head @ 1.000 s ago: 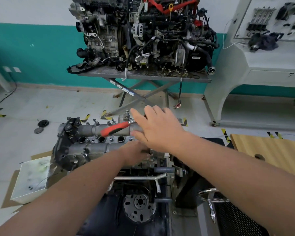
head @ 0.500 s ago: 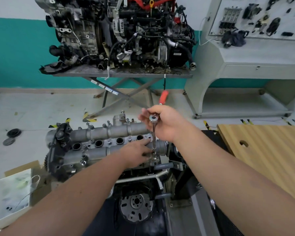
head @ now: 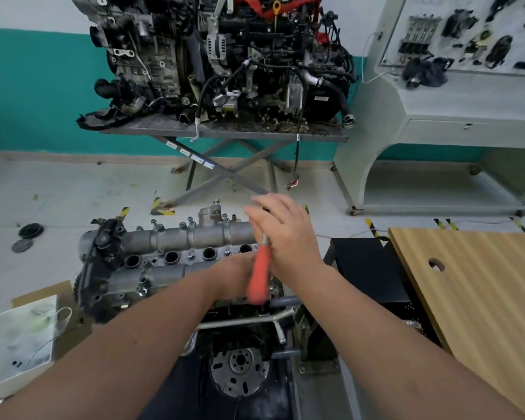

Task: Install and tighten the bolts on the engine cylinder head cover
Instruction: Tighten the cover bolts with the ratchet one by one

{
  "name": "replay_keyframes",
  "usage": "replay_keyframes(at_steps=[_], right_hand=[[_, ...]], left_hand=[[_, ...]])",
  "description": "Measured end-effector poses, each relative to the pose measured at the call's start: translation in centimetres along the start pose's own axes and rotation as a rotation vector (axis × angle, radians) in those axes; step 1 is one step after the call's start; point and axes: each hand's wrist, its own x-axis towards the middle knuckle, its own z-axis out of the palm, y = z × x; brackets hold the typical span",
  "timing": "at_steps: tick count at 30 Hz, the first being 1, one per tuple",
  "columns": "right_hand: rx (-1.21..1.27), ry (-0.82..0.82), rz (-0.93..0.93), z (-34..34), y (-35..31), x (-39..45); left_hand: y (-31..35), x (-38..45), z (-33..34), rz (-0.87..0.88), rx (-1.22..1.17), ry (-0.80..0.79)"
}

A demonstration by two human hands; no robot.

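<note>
- Teal-and-white walls back a workshop with a pale floor marked by yellow-and-black tape.
- Against the wall, a large engine with hoses and red parts sits on a grey scissor-leg stand.
- To the right stands a pale grey display console with parts mounted on its sloped panel.
- A wooden board with a round hole lies at the right, beside a black stand.
- At the lower left, a white box rests on cardboard; two dark discs lie on the floor further back.
- The cylinder head cover, grey metal with a row of round plug holes, sits on top of the engine in the centre foreground, bolts standing along its far edge.
- The right hand grips the metal shank of a ratchet wrench above the cover's right end, fingers curled round it; the red handle points down toward the camera.
- The left hand rests at the cover's right end, partly hidden behind the red handle; whether its fingers pinch anything I cannot tell.
</note>
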Motion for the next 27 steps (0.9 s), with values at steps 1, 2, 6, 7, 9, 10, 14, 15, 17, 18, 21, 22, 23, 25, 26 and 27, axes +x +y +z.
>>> replay_keyframes(at_steps=[1,2,6,7,9,10,14,15,17,18,21,22,23,25,26,27], right_hand=[[-0.114,-0.089,-0.017,-0.4,-0.1,0.4],[-0.226,-0.184,-0.011,-1.0,-0.4,0.8],[-0.48,-0.534,0.083,-3.3,-0.9,3.1],[-0.461,-0.559,0.084,-3.8,-0.8,3.8],[-0.377,-0.625,0.155,-4.0,-0.5,5.0],[-0.299,-0.691,0.25,-4.0,-0.4,5.6],[0.656,-0.587,1.002,-3.5,-0.3,6.2],[0.974,-0.488,1.201,-3.5,-0.5,6.0],[1.459,-0.237,1.42,-3.3,-0.8,5.2],[1.595,-0.086,1.464,-2.9,-0.7,4.7],[1.679,0.264,1.411,-1.9,0.0,3.3],[1.608,0.274,1.345,-1.6,0.2,2.6],[1.497,0.238,1.252,-1.3,0.2,1.8],[1.194,0.1,1.005,-1.0,-0.3,0.4],[1.005,0.073,0.837,-0.9,-0.5,-0.2],[0.776,0.097,0.623,-0.7,-0.3,-0.6]], left_hand=[[0.1,-0.1,0.1,0.008,0.025,0.022],[0.2,-0.2,0.1,0.005,0.051,0.036],[0.4,-0.3,0.0,-0.056,0.025,0.0],[0.4,-0.3,-0.1,-0.067,0.011,-0.006],[0.6,-0.4,-0.1,-0.09,-0.026,-0.022],[0.6,-0.4,-0.2,-0.099,-0.043,-0.027],[0.9,-0.6,-0.3,-0.136,-0.076,-0.035],[0.9,-0.6,-0.3,-0.139,-0.081,-0.035],[1.0,-0.6,-0.3,-0.128,-0.064,-0.036],[1.0,-0.5,-0.3,-0.123,-0.053,-0.036],[1.2,-0.6,-0.4,-0.122,-0.025,-0.034],[1.2,-0.6,-0.4,-0.122,-0.025,-0.032],[1.2,-0.6,-0.4,-0.123,-0.033,-0.031],[1.3,-0.6,-0.5,-0.119,-0.045,-0.026],[1.2,-0.6,-0.4,-0.107,-0.043,-0.027],[1.3,-0.6,-0.4,-0.099,-0.042,-0.025]])
